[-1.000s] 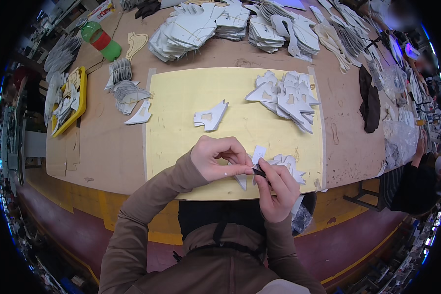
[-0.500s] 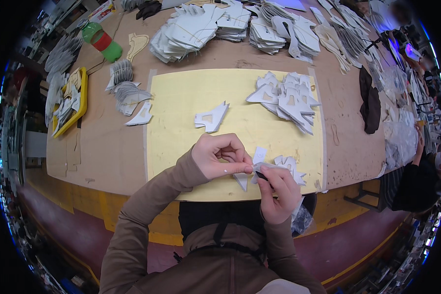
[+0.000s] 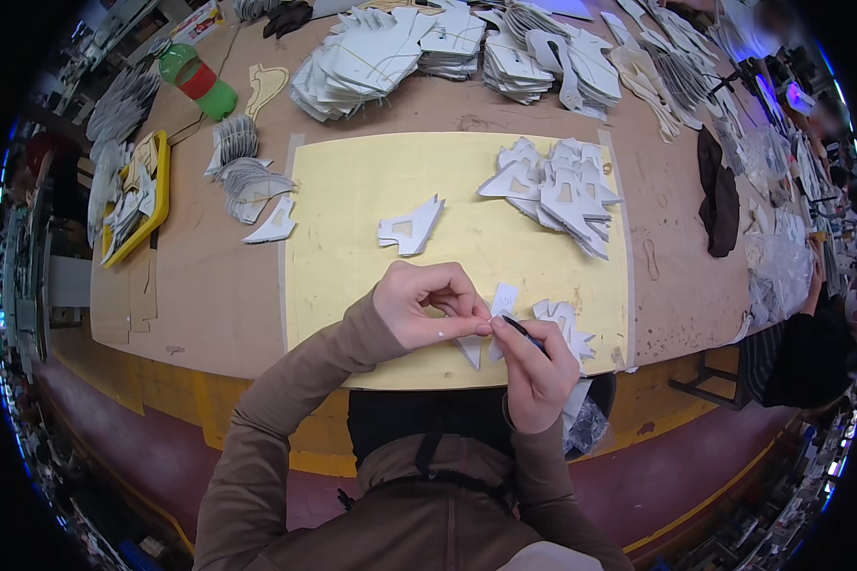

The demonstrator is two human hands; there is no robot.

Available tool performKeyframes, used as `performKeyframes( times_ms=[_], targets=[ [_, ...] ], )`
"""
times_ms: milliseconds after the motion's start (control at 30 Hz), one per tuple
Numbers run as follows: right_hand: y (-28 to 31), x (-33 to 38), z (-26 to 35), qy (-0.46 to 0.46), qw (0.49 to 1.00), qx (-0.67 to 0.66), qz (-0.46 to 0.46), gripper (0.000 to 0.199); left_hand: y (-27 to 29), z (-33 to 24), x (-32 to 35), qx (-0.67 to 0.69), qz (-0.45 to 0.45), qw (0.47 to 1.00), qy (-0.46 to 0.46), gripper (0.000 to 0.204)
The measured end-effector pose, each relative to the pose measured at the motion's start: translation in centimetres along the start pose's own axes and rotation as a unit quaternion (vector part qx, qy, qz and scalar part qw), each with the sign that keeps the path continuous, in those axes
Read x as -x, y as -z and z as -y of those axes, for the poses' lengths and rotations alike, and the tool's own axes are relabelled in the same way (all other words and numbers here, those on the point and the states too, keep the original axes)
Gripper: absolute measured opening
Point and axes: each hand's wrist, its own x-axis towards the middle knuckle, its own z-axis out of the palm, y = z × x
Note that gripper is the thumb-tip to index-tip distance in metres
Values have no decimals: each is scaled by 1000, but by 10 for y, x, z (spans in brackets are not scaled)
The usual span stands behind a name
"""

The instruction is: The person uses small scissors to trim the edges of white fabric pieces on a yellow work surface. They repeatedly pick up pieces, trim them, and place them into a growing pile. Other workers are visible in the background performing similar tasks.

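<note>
Over the near edge of the yellow sheet (image 3: 338, 295), my two hands meet fingertip to fingertip. My left hand (image 3: 430, 303) is closed in a pinch; what sits between its thumb and finger is too small to make out. A slim black pen-like tool (image 3: 522, 333) is gripped in my right hand (image 3: 540, 371), its thumb and forefinger pressed together. Right behind the fingers lies a small white tag (image 3: 505, 297) with marks on it. White pointed cut pieces (image 3: 468, 352) show below my left fingers, partly hidden. Beside my right hand is a small pile of jagged white pieces (image 3: 567, 328).
One white cut-out piece (image 3: 409, 228) lies mid-sheet, with a larger pile (image 3: 567, 195) behind right. Banded white stacks (image 3: 362, 67) line the back. At left are a green bottle (image 3: 195, 81), grey stacks (image 3: 248, 186) and a yellow tray (image 3: 167, 186). Dark cloth (image 3: 719, 195) lies right.
My right hand has turned and shifted slightly, so more of the black tool shows. The pale piece that covered its fingertips is less visible. My left hand stays nearly still.
</note>
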Motion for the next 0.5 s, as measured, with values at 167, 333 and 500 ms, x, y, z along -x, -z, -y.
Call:
performKeyframes(
  times_ms=[167, 333, 500],
  targets=[
    [-2, 2, 2, -23, 1000, -4, -16, 29, -2, 1, 0, 6, -3, 1000, 5, 23],
    [-2, 4, 6, -104, 987, -120, -2, 22, -1, 2, 0, 45, 0, 999, 24, 32],
    [1, 9, 6, -236, 941, -242, 24, 18, -3, 3, -1, 52, -13, 998, 41, 38]
  ],
)
